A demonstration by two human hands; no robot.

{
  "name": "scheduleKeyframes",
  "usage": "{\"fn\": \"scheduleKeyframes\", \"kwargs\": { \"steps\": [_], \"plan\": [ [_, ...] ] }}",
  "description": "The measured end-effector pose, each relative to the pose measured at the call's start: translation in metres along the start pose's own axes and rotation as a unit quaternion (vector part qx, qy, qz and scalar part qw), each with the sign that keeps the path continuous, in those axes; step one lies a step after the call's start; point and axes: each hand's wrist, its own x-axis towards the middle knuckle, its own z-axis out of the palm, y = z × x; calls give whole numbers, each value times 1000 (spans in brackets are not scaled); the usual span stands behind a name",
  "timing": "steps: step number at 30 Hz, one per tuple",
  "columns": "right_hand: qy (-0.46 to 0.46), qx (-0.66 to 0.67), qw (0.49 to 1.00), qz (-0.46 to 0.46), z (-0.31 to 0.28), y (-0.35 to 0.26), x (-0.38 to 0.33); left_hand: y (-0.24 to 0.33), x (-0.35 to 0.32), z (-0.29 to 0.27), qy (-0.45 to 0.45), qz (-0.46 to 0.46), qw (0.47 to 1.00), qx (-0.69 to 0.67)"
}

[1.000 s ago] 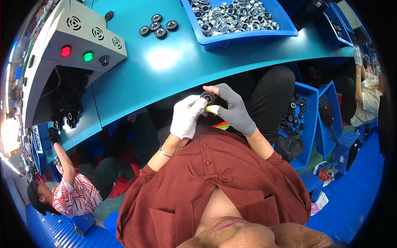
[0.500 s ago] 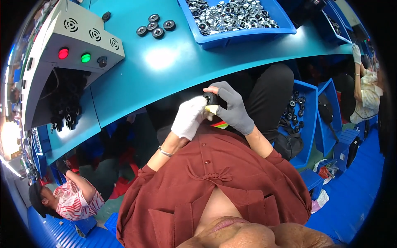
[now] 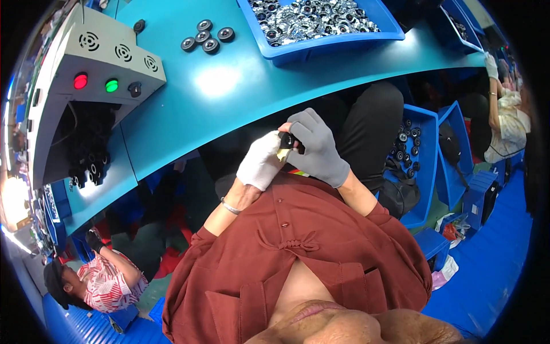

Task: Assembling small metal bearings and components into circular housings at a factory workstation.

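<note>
Close in front of my body, both hands meet around a small black wheel (image 3: 287, 139). My left hand (image 3: 257, 163), in a white glove, is closed on the wheel's left side. From the right, my right hand (image 3: 315, 149), in a grey glove with bare fingertips, grips it too. Between the hands shows a small yellow patch (image 3: 282, 153); whether it is cloth or part of a glove I cannot tell. My fingers hide much of the wheel.
Several black wheels (image 3: 210, 45) lie on the blue-green table (image 3: 172, 117). Beyond is a blue bin (image 3: 321, 47) of shiny metal parts. A pale machine (image 3: 109, 63) with red and green lights stands left. Right of my knee, another blue bin (image 3: 428, 166) holds wheels. Co-workers (image 3: 109, 278) sit nearby.
The wheel has turned and shifted slightly left between my hands. My right hand has rolled inward over it, and the left hand has closed up against it. The view has shifted slightly.
</note>
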Motion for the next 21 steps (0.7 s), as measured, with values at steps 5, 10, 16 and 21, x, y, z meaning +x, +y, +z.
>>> {"fn": "scheduleKeyframes", "kwargs": {
  "steps": [5,10,16,21],
  "plan": [
    [56,-1,998,-4,7,-1,1,0,-2,5,12,-35,988,-147],
    [18,-17,999,-45,6,8,-4,-1,-3,2,-10,-44,986,-159],
    [-8,51,997,62,8,3,-9,-2,0,8,-25,-29,986,-159],
    [-17,129,990,57,3,2,-6,4,2,7,-47,31,996,-66]
  ]
}}
